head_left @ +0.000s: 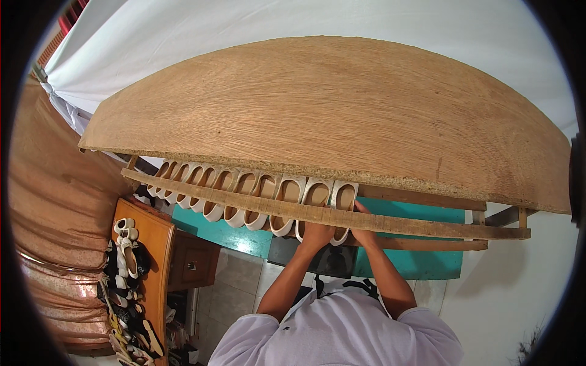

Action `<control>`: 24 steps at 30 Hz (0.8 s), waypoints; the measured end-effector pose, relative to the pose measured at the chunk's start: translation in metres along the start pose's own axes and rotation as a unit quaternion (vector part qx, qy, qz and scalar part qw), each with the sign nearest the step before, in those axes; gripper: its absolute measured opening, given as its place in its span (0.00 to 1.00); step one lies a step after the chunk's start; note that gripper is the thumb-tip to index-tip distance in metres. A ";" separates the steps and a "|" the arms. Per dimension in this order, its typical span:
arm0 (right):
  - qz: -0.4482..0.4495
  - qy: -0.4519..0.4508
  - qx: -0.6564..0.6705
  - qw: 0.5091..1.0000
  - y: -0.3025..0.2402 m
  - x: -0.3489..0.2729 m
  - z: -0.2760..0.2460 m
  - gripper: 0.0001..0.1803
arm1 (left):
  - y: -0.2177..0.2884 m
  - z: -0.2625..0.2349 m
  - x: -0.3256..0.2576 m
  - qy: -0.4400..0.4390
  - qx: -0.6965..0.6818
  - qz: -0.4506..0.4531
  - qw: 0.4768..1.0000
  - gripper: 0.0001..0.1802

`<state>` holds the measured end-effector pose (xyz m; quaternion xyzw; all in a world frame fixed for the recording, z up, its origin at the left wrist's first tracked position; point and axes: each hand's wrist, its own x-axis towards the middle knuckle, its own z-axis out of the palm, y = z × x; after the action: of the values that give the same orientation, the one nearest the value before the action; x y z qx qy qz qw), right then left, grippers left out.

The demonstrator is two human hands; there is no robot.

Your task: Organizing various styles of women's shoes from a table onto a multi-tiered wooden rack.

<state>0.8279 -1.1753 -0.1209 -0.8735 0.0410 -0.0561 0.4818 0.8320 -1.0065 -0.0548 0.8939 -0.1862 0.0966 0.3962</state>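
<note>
A row of white flat shoes (247, 184) with tan insoles stands side by side on a slatted wooden rack, toes toward me. My left hand (319, 233) is at the toe end of the last two shoes in the row, its fingers hidden behind the front rail (268, 203). At the right end, my right hand (364, 230) grips the outer side of the end shoe (345, 196). A few of its fingertips show above the rail; the rest of the grip is covered.
A broad wooden board (329, 104) overhangs the rack. Below is a teal tabletop (409, 259) with a dark panel (317, 259). On the left, assorted shoes (129, 256) lie beside an orange-brown wooden desk (160, 244). A shiny brown curtain (61, 201) hangs there.
</note>
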 end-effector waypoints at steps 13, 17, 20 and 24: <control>0.037 -0.032 0.001 0.999 -0.028 -0.003 -0.011 0.31 | 0.002 -0.001 0.000 0.010 -0.028 -0.018 0.999 0.17; -0.126 0.139 -0.021 0.982 -0.065 -0.027 -0.016 0.25 | 0.016 -0.033 -0.010 0.032 -0.084 -0.049 0.995 0.18; -0.160 0.184 0.008 0.970 -0.082 -0.055 -0.011 0.15 | 0.029 -0.066 -0.027 0.057 -0.099 -0.070 0.991 0.15; -0.222 0.043 0.091 0.970 -0.120 -0.090 0.007 0.10 | 0.013 -0.110 -0.064 0.101 -0.146 -0.088 0.980 0.13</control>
<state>0.7421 -1.0941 -0.0287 -0.8101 -0.1383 -0.2027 0.5324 0.7660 -0.9163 0.0070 0.8251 -0.0778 0.1224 0.5461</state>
